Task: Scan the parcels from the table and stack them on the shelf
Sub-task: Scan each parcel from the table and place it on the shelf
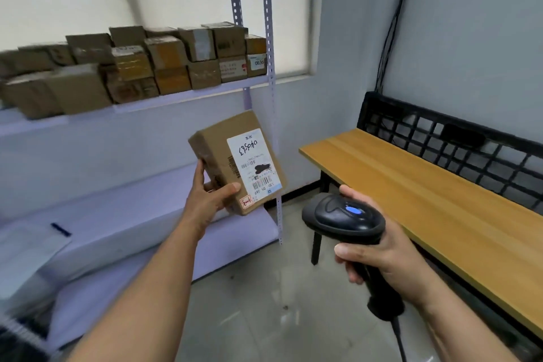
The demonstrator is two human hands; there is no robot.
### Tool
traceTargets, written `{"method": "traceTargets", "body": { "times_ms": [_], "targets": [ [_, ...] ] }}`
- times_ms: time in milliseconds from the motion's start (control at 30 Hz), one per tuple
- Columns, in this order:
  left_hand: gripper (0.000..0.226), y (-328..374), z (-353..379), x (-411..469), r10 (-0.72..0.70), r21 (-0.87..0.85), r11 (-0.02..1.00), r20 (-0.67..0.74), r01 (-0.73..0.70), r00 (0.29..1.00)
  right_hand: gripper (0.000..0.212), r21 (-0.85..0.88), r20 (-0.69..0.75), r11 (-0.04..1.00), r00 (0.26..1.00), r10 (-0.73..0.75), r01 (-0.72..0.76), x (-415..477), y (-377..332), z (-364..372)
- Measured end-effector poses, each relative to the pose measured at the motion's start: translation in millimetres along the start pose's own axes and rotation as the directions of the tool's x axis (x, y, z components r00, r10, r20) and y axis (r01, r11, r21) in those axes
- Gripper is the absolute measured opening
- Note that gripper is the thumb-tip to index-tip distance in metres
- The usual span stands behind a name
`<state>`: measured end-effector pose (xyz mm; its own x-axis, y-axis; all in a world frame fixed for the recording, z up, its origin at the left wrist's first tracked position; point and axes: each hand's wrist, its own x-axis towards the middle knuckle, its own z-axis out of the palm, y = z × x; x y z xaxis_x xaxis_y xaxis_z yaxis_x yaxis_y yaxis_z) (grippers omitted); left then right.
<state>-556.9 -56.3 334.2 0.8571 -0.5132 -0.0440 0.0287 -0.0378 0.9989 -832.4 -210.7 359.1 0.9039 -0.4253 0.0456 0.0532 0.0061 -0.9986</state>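
**Step in hand (judged): scanning.**
- Hold the parcel [235,156] steady at centre frame, with its white label [254,166] turned toward the head of the scanner [346,217] at lower centre-right.
- Keep the thumb off the barcodes. It lies just beside the label's lower corner.
- Aim squarely at the barcode to limit glare.
- After a confirmed read, set the parcel with the stacked parcels [147,64] on the shelf [182,95] at upper left.

**Left grip** [210,200]: closed round the parcel's lower end, with the thumb on the labelled face and the fingers on the left side face. The parcel is held in the air in front of the shelf unit, well apart from the counter [426,194] at right.

**Right grip** [379,256]: wrapped fully round the scanner handle and holding nothing else.
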Motion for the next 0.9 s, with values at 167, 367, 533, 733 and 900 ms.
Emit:
{"method": "traceTargets", "body": {
  "times_ms": [167,367,533,733,900],
  "targets": [
    [0.107,-3.0,-76.6,-3.1,0.014,0.022,1.0,-0.096,-0.012,0.995,0.091,-0.009,0.062,0.999,0.997,-0.047,0.047,41.3,3.5,61.8],
    [0.097,-7.3,-157.0,-8.4,0.006,0.014,1.0,-0.293,-0.002,0.956,0.09,0.008,0.181,0.998,0.982,-0.055,0.054,98.3,5.7,123.2],
    [0.08,-7.7,-212.3,-8.9,0.032,0.022,0.999,-0.411,-0.024,0.911,0.088,0.0,0.299,0.997,0.952,-0.069,0.072,145.2,6.9,170.4],
    [0.072,17.8,-278.0,12.4,0.077,0.063,0.997,-0.539,-0.051,0.839,0.09,0.017,0.44,0.993,0.891,-0.11,0.115,219.1,4.2,230.5],
    [0.063,42.7,-323.0,41.5,0.133,0.103,0.991,-0.614,-0.088,0.778,0.089,0.033,0.518,0.99,0.844,-0.137,0.141,277.9,-3.3,270.6]
  ]
}}
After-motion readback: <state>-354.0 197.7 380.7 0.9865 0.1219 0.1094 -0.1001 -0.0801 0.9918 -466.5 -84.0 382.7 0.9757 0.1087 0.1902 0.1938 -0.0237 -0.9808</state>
